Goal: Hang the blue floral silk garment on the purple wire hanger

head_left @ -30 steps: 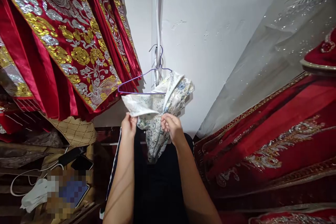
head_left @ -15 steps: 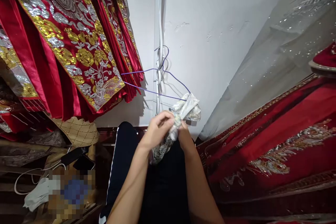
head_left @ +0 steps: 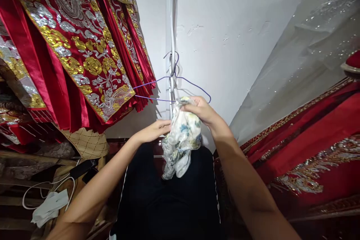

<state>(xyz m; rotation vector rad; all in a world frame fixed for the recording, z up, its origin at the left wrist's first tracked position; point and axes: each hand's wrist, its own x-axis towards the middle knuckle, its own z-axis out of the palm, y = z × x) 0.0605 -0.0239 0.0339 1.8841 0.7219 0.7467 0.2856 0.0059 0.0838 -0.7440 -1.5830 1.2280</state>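
A thin purple wire hanger (head_left: 194,81) hangs from the white vertical pole. Over the right part of its lower bar lies a bunched white floral cloth (head_left: 184,133) with blue and green flowers; whether it is a scarf or a garment I cannot tell. My right hand (head_left: 203,110) grips the cloth's top, near the bar, with the thumb in front. At the cloth's left edge is my left hand (head_left: 157,129), its thumb and fingers closed on the fabric. The lower end hangs loose above my dark trousers (head_left: 168,206), and the folds hide some fingertips.
Red robes with gold and silver embroidery (head_left: 92,63) hang close on the left. To the right are a sheer sparkly covering (head_left: 281,71) and red beaded clothing (head_left: 317,135). A wooden seat at lower left bears a white cable (head_left: 30,207) and white tissue (head_left: 50,206).
My right hand has moved up to the hanger's bar, while the left has shifted left and slightly down. The cloth has turned, spread wider, and left the hanger's right corner.
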